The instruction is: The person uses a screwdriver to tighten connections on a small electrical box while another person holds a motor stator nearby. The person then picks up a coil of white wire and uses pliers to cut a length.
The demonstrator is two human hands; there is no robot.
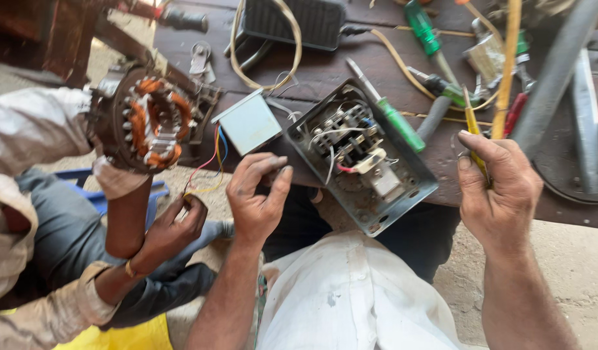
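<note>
Bench (325, 71): dark, worn wood, crowded with tools and wires; near edge runs above the lap.
Switch box (362, 155): open grey metal housing, tilted, overhanging the bench's near edge, terminals and white, red wires exposed inside; lies between the two hands.
Motor stator (153, 123): copper windings in a round frame, off the bench's left end, held by a co-worker's hand (176, 227) below, thin coloured wires trailing down to it.
Left hand (257, 194): at the bench's near edge, just beside the switch box's left corner; fingers (279, 178) curled together, tips pinched, nothing visibly clamped, touching or nearly touching the box's side, cannot tell which.
Right hand (500, 188): at the near edge right of the switch box, apart from it; fingers closed around a yellow-handled tool (473, 126), shaft pointing away up the bench.
Pale blue box (249, 122): small, closed, left of the switch box, near its far-left corner.
Green screwdriver (390, 110): lying just beyond the switch box's far edge.
</note>
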